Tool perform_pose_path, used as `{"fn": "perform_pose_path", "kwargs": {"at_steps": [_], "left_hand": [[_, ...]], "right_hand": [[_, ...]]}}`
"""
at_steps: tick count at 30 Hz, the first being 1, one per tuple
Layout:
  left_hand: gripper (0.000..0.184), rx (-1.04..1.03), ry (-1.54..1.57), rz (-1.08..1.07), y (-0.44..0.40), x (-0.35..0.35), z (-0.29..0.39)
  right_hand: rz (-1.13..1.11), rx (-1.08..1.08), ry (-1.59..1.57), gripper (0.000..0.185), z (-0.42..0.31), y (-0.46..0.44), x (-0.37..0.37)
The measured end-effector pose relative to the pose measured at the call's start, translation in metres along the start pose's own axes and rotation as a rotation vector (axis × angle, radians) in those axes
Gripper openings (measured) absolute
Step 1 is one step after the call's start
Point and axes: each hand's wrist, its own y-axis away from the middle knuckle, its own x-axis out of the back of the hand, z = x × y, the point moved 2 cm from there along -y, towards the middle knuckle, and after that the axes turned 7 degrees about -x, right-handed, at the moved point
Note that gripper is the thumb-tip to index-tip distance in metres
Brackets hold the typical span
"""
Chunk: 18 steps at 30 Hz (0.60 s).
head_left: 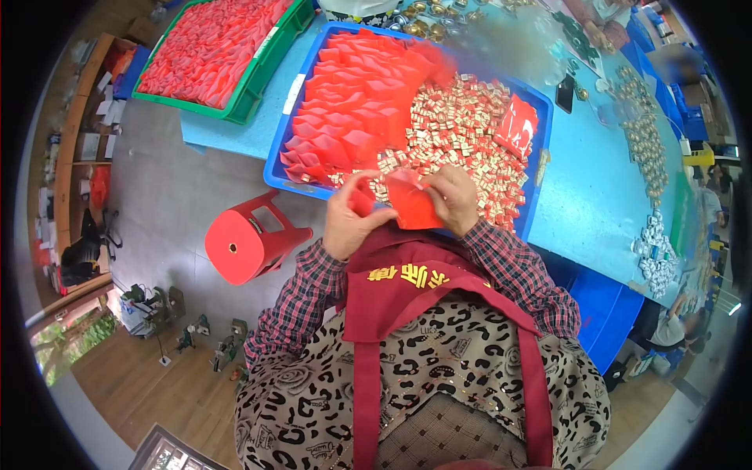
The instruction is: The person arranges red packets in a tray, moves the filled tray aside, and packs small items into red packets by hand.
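Observation:
Between my two hands, just over the near edge of a blue tray (540, 168), is a red pouch (413, 205). My left hand (352, 218) has its fingers curled round the pouch's left side. The fingertips of my right hand (456, 197) pinch its upper right edge. Inside the tray, rows of red pouches (348, 102) fill the left part, and a heap of small gold and red pieces (458, 117) fills the middle and right. A shiny red packet (517, 125) lies on the heap at the right.
A green crate (252, 90) of red pouches stands at the back left of the blue table (576, 211). A red stool (239, 244) is on the floor at left. A black phone (565, 93) and metal parts (644, 141) lie at right. Other people are beyond.

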Motion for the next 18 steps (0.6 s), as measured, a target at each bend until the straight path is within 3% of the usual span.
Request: {"fn": "perform_pose_path", "kwargs": {"at_steps": [2, 7, 12, 14, 15, 17, 18], "left_hand": [[0.021, -0.197, -0.279, -0.224, -0.001, -0.024, 0.013], [0.017, -0.138, -0.406, -0.475, 0.022, -0.024, -0.028], [0.018, -0.147, -0.672, -0.445, 0.04, -0.018, -0.021], [0.019, -0.169, -0.762, -0.393, 0.044, -0.017, -0.01], [0.019, -0.2, -0.847, -0.349, 0.045, -0.017, -0.001], [0.02, -0.267, -1.021, -0.249, 0.045, -0.017, 0.012], [0.02, -0.263, -1.029, -0.242, 0.046, -0.02, 0.013]], "right_hand": [[-0.032, 0.11, 0.029, 0.011, -0.003, 0.008, 0.007], [-0.136, 0.182, -0.096, 0.011, 0.003, 0.031, 0.019], [-0.354, -0.029, -0.414, 0.012, 0.038, 0.032, 0.02], [-0.23, -0.171, -0.204, 0.015, 0.071, 0.017, 0.01], [-0.233, -0.17, -0.211, 0.015, 0.081, 0.006, 0.001], [-0.187, 0.113, 0.179, 0.016, 0.09, -0.016, -0.021], [-0.189, 0.12, 0.17, 0.016, 0.1, -0.019, -0.032]]}}
